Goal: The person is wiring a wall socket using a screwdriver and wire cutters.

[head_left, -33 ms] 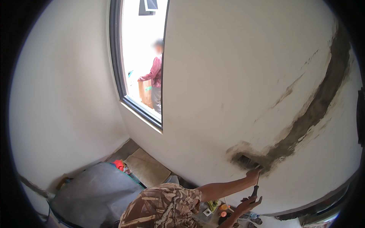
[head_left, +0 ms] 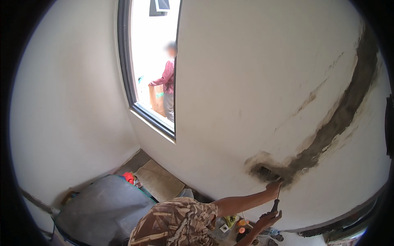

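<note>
A dark patched strip (head_left: 340,119) ran down the pale wall (head_left: 221,102) to a hole (head_left: 265,174). Below it, the right hand's (head_left: 269,220) grip held a screwdriver (head_left: 276,205), shaft upward; the left hand's (head_left: 274,189) grip, beside the hole, couldn't be told. Keeping the shaft straight seemed wise.

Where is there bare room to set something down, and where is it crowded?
Bare: the top of the grey sheet, between left wall and shirt; also the brown mat, between sheet and window wall. Crowded: small items under the right hand, and the wall hole, with the left hand at its edge.
</note>
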`<state>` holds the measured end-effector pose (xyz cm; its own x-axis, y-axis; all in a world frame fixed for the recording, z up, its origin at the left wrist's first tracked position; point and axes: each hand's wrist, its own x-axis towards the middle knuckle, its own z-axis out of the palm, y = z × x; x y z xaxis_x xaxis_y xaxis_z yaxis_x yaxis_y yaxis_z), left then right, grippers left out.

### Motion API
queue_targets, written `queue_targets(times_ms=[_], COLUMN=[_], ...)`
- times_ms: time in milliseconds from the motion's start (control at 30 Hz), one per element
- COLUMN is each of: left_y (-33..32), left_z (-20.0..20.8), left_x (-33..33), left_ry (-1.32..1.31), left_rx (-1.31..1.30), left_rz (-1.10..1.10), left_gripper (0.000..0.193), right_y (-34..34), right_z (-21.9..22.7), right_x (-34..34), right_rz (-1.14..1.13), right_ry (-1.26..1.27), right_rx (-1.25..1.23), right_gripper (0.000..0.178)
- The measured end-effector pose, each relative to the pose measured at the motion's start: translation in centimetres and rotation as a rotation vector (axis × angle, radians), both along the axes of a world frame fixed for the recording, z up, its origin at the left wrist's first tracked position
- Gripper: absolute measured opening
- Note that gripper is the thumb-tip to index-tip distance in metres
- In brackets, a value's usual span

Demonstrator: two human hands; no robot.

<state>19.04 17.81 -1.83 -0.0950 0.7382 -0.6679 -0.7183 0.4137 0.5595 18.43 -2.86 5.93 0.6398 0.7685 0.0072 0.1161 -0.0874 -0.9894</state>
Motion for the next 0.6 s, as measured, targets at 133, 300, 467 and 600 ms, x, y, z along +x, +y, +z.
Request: queue_targets(times_ms=[133,300,467,600], left_y=[-0.6,-1.3,-7.2,-10.0], left_z=[-0.2,-0.7,3.3,5.1], left_x=[0.1,-1.0,-3.1,-6.3], left_ry=[0.023,0.122,0.382,0.559], left_rx=[0.02,0.1,0.444,0.61], left_rz=[-0.035,-0.129,-0.57,-0.726], left_gripper=[0.042,0.044,0.054,0.051], right_y=[1.4,1.0,1.9,-0.7], right_z=[-3.7,-2.4,-7.6,-2.8], right_x=[1.3,0.9,4.8,1.2], right_rz=[-0.091,-0.054,-0.115,0.076], right_ry=[-0.74,-0.317,-0.474,-0.629], right_rx=[0.425,0.264,0.315,0.376], right_gripper=[0.023,0.031,0.02,0.023])
